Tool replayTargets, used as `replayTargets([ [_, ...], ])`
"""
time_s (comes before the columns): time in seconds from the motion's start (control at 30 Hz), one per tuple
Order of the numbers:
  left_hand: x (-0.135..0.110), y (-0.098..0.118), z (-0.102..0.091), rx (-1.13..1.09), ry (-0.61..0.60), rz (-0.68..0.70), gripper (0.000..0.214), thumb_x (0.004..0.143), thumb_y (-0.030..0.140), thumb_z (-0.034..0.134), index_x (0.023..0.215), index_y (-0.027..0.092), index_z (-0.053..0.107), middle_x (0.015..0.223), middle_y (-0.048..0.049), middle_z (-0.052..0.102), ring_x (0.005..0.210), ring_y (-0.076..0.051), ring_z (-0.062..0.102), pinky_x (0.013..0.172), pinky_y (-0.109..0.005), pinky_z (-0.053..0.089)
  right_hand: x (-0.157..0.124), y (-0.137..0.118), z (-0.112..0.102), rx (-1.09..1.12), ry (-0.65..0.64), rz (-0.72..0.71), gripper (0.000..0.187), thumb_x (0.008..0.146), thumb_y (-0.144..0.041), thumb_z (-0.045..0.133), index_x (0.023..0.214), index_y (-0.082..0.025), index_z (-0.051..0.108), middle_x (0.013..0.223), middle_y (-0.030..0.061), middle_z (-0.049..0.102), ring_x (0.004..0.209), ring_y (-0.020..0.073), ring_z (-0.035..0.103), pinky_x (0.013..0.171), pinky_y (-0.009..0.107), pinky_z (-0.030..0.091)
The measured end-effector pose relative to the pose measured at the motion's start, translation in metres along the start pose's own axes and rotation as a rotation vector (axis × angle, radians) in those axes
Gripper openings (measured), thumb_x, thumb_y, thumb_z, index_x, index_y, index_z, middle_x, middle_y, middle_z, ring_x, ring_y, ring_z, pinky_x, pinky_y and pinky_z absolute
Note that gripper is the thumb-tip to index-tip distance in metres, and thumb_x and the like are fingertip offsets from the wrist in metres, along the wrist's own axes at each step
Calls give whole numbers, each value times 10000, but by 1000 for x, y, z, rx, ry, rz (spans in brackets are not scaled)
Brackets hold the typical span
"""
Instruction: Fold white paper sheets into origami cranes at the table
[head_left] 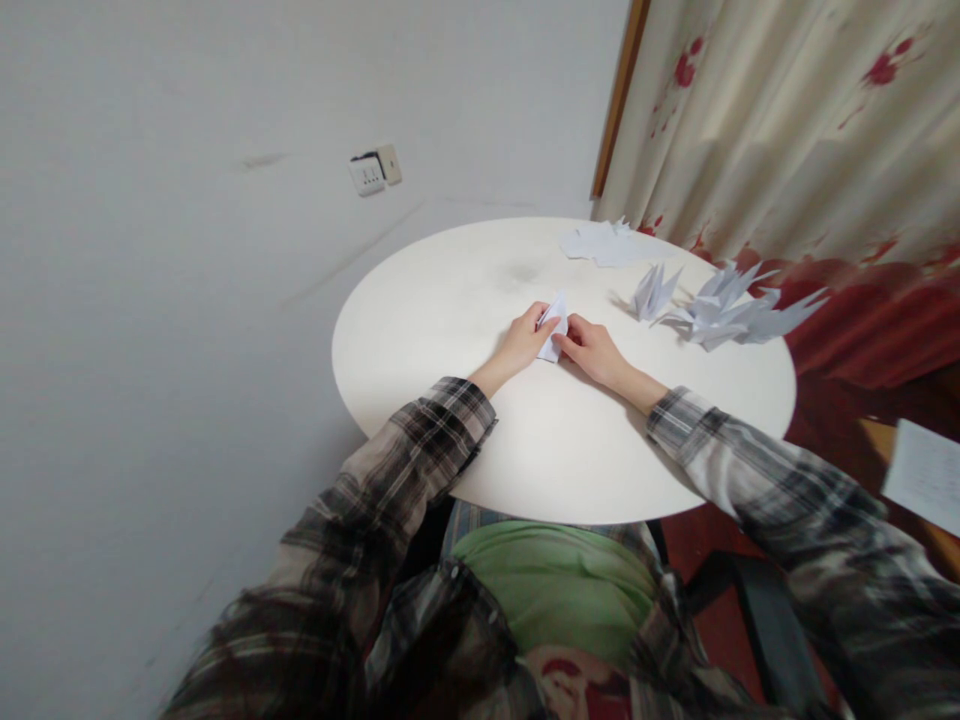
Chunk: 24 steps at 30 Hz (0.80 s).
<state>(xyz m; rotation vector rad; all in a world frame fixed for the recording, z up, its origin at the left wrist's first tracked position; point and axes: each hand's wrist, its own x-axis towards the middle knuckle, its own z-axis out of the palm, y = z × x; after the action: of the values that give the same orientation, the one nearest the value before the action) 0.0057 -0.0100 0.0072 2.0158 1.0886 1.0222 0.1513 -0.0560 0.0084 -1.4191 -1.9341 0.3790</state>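
Observation:
A small piece of folded white paper (pixel 556 312) is held between my two hands, just above the middle of the white table. My left hand (pixel 525 336) grips its left side, thumb across the front and fingers behind. On the right side, my right hand (pixel 592 348) pinches the paper with thumb and curled fingers. The paper narrows to a point at the top, and its lower edge shows between the hands. Parts of it are covered by my fingers.
Several folded paper cranes (pixel 720 312) cluster at the table's right side, with a single crane (pixel 654 293) beside them. Flat paper sheets (pixel 600 245) lie at the far edge of the round table (pixel 420 300). A wall borders the left, a curtain (pixel 750 130) the right.

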Motion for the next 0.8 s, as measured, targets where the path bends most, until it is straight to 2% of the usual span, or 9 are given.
replayTargets([
  [0.37, 0, -4, 1, -8, 1, -4, 169, 857, 293, 475, 961, 175, 538, 904, -27, 621, 821, -138, 543, 783, -276, 437, -1, -3, -1, 1, -19, 19, 170, 837, -363, 455, 759, -212, 451, 672, 21, 613, 629, 155, 533, 609, 266, 377],
  [0.8, -4, 4, -2, 122, -14, -20, 191, 876, 311, 453, 993, 184, 536, 914, -35, 634, 831, -152, 553, 791, -286, 434, 0, -1, -1, -11, -23, 5, 189, 841, -378, 458, 745, -218, 427, 665, 9, 593, 607, 147, 515, 588, 259, 360],
])
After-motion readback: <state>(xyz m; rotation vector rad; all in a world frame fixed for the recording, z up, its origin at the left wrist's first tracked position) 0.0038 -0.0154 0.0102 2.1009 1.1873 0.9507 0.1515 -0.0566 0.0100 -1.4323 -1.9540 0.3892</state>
